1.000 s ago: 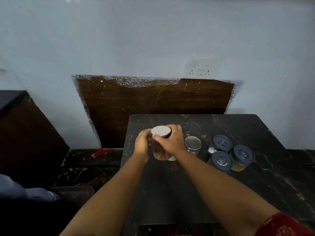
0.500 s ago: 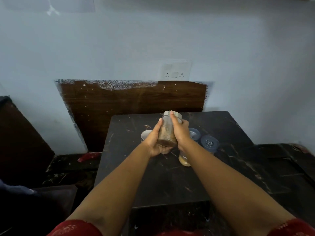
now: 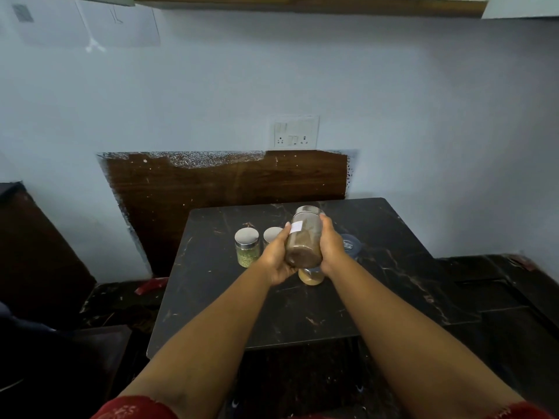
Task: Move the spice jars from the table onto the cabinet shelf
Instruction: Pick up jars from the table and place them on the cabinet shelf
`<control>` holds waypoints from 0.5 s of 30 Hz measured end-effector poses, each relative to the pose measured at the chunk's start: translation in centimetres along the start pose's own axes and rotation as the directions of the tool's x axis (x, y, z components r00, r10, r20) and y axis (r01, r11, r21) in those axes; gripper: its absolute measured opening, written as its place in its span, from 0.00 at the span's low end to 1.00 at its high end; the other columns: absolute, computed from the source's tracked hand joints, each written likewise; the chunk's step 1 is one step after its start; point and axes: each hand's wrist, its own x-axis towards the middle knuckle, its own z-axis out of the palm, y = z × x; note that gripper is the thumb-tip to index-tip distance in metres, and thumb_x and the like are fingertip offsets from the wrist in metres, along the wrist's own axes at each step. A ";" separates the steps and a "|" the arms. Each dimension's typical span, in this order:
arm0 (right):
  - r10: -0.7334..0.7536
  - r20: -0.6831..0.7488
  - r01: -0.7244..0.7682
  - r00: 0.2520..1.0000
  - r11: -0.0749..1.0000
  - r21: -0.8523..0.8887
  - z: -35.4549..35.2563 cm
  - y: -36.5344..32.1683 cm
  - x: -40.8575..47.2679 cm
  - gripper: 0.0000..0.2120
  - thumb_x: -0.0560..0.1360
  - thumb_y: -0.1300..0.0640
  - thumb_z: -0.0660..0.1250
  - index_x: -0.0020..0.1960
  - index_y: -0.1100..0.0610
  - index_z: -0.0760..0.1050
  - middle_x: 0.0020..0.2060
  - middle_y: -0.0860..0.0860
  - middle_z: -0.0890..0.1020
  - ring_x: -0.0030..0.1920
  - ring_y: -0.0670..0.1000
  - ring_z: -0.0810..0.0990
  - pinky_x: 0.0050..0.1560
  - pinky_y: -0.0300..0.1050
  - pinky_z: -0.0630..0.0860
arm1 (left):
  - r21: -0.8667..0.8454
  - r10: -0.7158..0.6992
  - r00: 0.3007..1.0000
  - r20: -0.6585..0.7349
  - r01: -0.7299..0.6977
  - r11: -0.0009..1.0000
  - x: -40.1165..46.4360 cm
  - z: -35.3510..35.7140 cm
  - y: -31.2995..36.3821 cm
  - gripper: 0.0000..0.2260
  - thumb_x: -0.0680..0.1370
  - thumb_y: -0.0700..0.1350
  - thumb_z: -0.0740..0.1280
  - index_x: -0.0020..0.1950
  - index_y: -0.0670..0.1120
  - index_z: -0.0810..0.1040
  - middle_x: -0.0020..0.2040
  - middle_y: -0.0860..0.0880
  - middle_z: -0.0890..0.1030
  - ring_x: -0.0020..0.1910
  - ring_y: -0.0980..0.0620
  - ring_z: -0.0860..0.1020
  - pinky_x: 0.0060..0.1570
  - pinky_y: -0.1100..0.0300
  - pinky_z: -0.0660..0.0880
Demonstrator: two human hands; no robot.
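Gripping a brown-spice jar [image 3: 303, 240] between left hand [image 3: 276, 260] and right hand [image 3: 332, 246], fingers curled; white label unreadable.

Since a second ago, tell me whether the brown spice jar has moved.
Yes. The brown spice jar stood on the table then; now both hands, left hand and right hand, hold it tilted, lifted clear above the tabletop.

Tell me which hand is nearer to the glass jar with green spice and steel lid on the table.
Left. The left hand holds the lifted brown-spice jar just right of the green-spice glass jar; the right hand is on the brown jar's far side.
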 end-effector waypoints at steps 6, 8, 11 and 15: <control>0.057 0.092 -0.077 0.994 0.970 0.229 -1.9 1.0 -0.6 0.23 0.75 0.36 0.61 0.49 0.56 0.78 0.39 0.61 0.86 0.45 0.61 0.85 0.47 0.57 0.82 | 0.033 0.003 1.000 0.008 -0.004 0.999 -0.8 1.3 -0.9 0.21 0.78 0.62 0.59 0.56 0.46 0.78 0.46 0.43 0.86 0.43 0.47 0.85 0.39 0.55 0.80; 0.059 0.074 -0.074 0.996 0.972 0.224 -2.4 1.2 -0.9 0.20 0.78 0.39 0.60 0.48 0.55 0.77 0.37 0.58 0.86 0.43 0.60 0.86 0.42 0.54 0.83 | -0.021 -0.016 1.000 -0.013 0.015 1.000 -1.1 1.4 -1.3 0.21 0.81 0.59 0.53 0.59 0.46 0.78 0.44 0.42 0.86 0.45 0.45 0.84 0.39 0.53 0.81; 0.062 0.045 -0.070 0.997 0.975 0.213 -2.8 0.9 -1.7 0.16 0.81 0.46 0.58 0.47 0.56 0.77 0.31 0.56 0.85 0.33 0.57 0.86 0.28 0.48 0.80 | -0.043 -0.003 0.999 -0.048 0.001 0.999 -1.0 1.7 -1.5 0.20 0.82 0.54 0.52 0.66 0.46 0.74 0.51 0.41 0.84 0.52 0.43 0.81 0.44 0.49 0.80; 0.072 0.053 -0.083 0.996 0.965 0.248 -3.5 0.6 -2.3 0.15 0.82 0.49 0.56 0.50 0.57 0.76 0.40 0.59 0.85 0.44 0.59 0.84 0.40 0.54 0.81 | -0.039 0.036 0.997 -0.062 -0.039 0.998 -0.5 2.2 -1.6 0.21 0.78 0.56 0.61 0.65 0.46 0.75 0.56 0.42 0.83 0.53 0.44 0.82 0.44 0.51 0.80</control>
